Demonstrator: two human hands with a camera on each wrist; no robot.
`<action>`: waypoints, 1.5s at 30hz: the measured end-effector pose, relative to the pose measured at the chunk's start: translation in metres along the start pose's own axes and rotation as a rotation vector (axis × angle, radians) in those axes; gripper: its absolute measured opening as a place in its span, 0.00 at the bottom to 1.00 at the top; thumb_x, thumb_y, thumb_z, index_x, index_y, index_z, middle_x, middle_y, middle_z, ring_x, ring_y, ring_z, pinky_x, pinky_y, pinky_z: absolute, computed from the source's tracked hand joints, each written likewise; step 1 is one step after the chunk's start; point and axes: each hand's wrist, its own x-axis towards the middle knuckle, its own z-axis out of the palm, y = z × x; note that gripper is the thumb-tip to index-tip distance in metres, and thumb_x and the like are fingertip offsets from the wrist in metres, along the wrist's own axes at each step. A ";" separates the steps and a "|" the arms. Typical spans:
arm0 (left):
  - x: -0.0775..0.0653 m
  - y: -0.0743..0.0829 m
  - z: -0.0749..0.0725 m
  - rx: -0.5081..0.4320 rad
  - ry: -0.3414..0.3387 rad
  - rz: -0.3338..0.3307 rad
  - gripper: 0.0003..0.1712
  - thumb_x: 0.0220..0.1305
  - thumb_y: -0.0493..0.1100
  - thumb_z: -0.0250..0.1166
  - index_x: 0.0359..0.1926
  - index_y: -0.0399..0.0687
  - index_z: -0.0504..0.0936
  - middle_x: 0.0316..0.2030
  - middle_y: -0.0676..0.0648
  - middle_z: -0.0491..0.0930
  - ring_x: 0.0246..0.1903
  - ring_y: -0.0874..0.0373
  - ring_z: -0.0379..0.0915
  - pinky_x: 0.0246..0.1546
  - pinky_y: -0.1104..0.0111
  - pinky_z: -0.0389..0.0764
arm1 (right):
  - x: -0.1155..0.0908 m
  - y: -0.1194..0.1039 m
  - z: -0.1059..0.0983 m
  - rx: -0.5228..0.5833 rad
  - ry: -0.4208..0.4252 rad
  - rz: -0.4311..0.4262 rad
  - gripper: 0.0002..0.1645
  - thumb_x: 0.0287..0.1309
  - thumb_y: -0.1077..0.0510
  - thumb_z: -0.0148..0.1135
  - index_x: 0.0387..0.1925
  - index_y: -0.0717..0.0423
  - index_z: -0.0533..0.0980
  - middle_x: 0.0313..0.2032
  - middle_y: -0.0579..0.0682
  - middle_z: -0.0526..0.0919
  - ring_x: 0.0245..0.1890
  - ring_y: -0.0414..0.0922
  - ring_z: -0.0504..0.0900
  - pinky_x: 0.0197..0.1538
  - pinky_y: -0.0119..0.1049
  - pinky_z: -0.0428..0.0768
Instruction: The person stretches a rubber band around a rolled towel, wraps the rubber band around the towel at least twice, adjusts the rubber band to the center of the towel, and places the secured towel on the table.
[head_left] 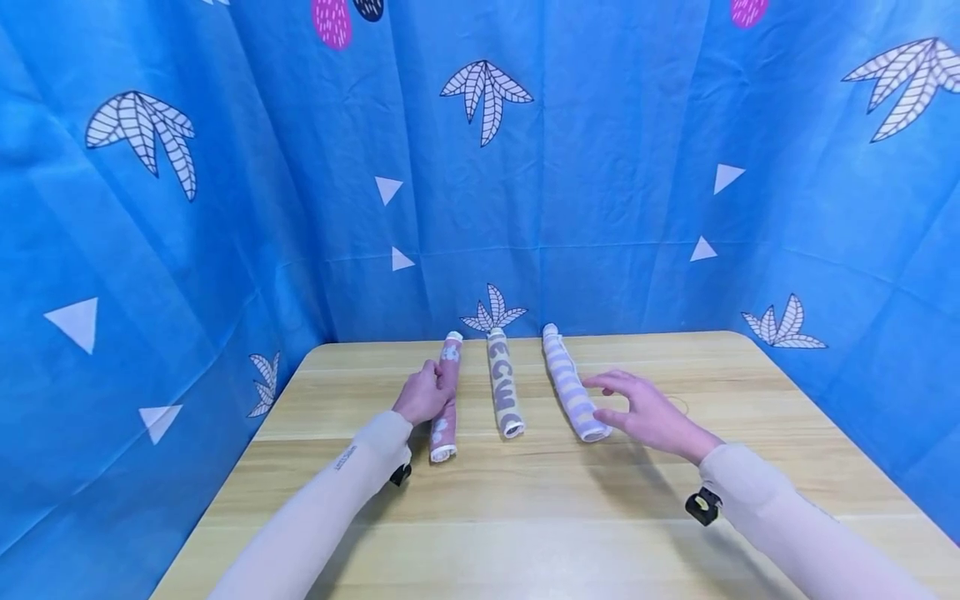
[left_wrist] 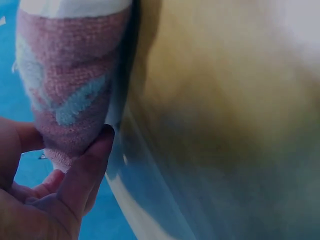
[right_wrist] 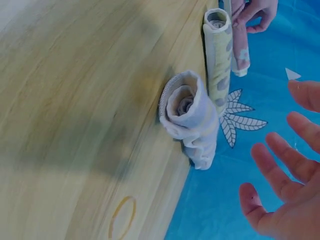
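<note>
Pink rolled towel (head_left: 444,423) lies on the bench (head_left: 517,517), pinched between thumb and fingers of the left hand (head_left: 425,393). Letter-patterned roll (head_left: 503,379) sits between the hands. Purple-striped roll (head_left: 567,383) is just left of the right hand (head_left: 645,412), whose fingers are loose and spread apart. Thin yellow loop (right_wrist: 134,206) lies right of that hand; blue curtain (head_left: 600,167) beyond both.

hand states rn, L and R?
Left hand: holding the pink rolled towel, pinched between thumb and fingers.
Right hand: open, holding nothing, next to the purple-and-white striped roll.
</note>
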 end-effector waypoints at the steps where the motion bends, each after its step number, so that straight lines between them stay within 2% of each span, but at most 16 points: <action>1: 0.003 0.000 0.001 0.007 -0.004 -0.009 0.19 0.68 0.46 0.64 0.53 0.43 0.70 0.40 0.40 0.78 0.38 0.49 0.77 0.43 0.58 0.81 | -0.001 0.001 0.001 -0.004 -0.003 0.004 0.30 0.61 0.57 0.68 0.65 0.51 0.74 0.62 0.52 0.78 0.56 0.55 0.78 0.55 0.57 0.77; 3: 0.009 0.000 0.002 0.026 -0.014 -0.023 0.20 0.71 0.50 0.60 0.55 0.42 0.70 0.42 0.39 0.78 0.40 0.49 0.77 0.45 0.57 0.81 | -0.002 0.002 0.002 -0.011 -0.009 0.015 0.30 0.62 0.57 0.68 0.65 0.50 0.74 0.62 0.51 0.78 0.56 0.54 0.78 0.55 0.57 0.77; 6: 0.016 0.002 0.003 0.044 -0.032 -0.052 0.25 0.76 0.57 0.48 0.57 0.40 0.69 0.43 0.38 0.78 0.41 0.48 0.77 0.47 0.56 0.81 | -0.004 0.003 0.003 -0.008 -0.017 0.023 0.29 0.62 0.57 0.67 0.65 0.49 0.74 0.62 0.52 0.78 0.57 0.55 0.78 0.54 0.58 0.77; 9: 0.022 0.005 0.004 0.065 -0.039 -0.068 0.33 0.76 0.63 0.37 0.59 0.40 0.70 0.43 0.38 0.78 0.41 0.47 0.77 0.48 0.55 0.80 | -0.005 0.005 0.004 -0.009 -0.018 0.030 0.29 0.63 0.56 0.66 0.65 0.50 0.74 0.63 0.53 0.77 0.57 0.56 0.77 0.54 0.60 0.77; 11: 0.027 0.007 0.004 0.077 -0.049 -0.083 0.36 0.76 0.64 0.34 0.60 0.40 0.70 0.44 0.38 0.78 0.41 0.47 0.76 0.48 0.55 0.79 | -0.006 0.006 0.004 -0.005 -0.019 0.038 0.29 0.63 0.55 0.66 0.65 0.50 0.74 0.64 0.53 0.77 0.57 0.56 0.77 0.55 0.60 0.76; 17: 0.037 0.010 0.002 0.116 -0.083 -0.091 0.39 0.76 0.64 0.32 0.65 0.38 0.67 0.48 0.36 0.77 0.44 0.45 0.75 0.52 0.54 0.77 | -0.007 0.010 0.007 -0.007 -0.018 0.050 0.28 0.63 0.56 0.66 0.65 0.49 0.75 0.64 0.53 0.76 0.58 0.55 0.77 0.56 0.61 0.76; 22: 0.042 0.012 0.000 0.136 -0.087 -0.085 0.40 0.75 0.65 0.30 0.65 0.38 0.66 0.49 0.35 0.77 0.43 0.44 0.75 0.50 0.54 0.77 | -0.009 0.010 0.008 -0.009 -0.026 0.072 0.27 0.64 0.55 0.66 0.64 0.47 0.75 0.64 0.53 0.76 0.57 0.54 0.77 0.56 0.62 0.75; 27: 0.048 0.012 0.000 0.141 -0.088 -0.090 0.41 0.75 0.66 0.29 0.65 0.38 0.67 0.52 0.34 0.77 0.46 0.43 0.74 0.51 0.53 0.76 | -0.012 0.012 0.008 -0.018 -0.031 0.074 0.26 0.64 0.55 0.66 0.63 0.51 0.76 0.63 0.55 0.77 0.56 0.54 0.78 0.56 0.63 0.75; 35: 0.054 0.017 0.001 0.172 -0.088 -0.126 0.38 0.76 0.66 0.31 0.57 0.41 0.71 0.42 0.38 0.79 0.40 0.44 0.76 0.44 0.55 0.77 | -0.019 0.019 0.008 -0.002 -0.034 0.079 0.25 0.64 0.56 0.66 0.62 0.52 0.76 0.62 0.56 0.78 0.55 0.54 0.79 0.54 0.61 0.77; 38: 0.055 0.023 0.000 0.234 -0.030 -0.088 0.31 0.76 0.62 0.41 0.56 0.41 0.72 0.44 0.37 0.79 0.43 0.42 0.77 0.46 0.52 0.78 | -0.023 0.021 0.006 -0.005 -0.016 0.073 0.24 0.63 0.56 0.66 0.61 0.52 0.77 0.61 0.55 0.79 0.53 0.54 0.79 0.51 0.55 0.79; 41: 0.056 0.032 0.000 0.336 0.052 0.015 0.24 0.72 0.53 0.54 0.58 0.39 0.74 0.49 0.36 0.78 0.49 0.41 0.76 0.50 0.48 0.79 | -0.026 0.023 0.002 -0.021 0.004 0.061 0.23 0.63 0.55 0.66 0.60 0.51 0.78 0.59 0.54 0.80 0.52 0.53 0.80 0.47 0.47 0.78; 43: 0.056 0.039 0.002 0.398 0.090 0.088 0.25 0.67 0.47 0.60 0.60 0.38 0.74 0.51 0.35 0.77 0.52 0.41 0.75 0.52 0.47 0.78 | -0.028 0.024 0.001 -0.028 0.012 0.052 0.23 0.63 0.55 0.66 0.59 0.52 0.78 0.58 0.54 0.81 0.51 0.54 0.80 0.45 0.43 0.76; 45: 0.056 0.048 0.006 0.446 0.100 0.146 0.27 0.64 0.45 0.61 0.61 0.38 0.74 0.53 0.35 0.76 0.53 0.41 0.74 0.53 0.48 0.78 | -0.030 0.026 0.000 -0.029 0.012 0.049 0.22 0.63 0.56 0.66 0.59 0.52 0.79 0.58 0.54 0.81 0.51 0.54 0.81 0.45 0.43 0.76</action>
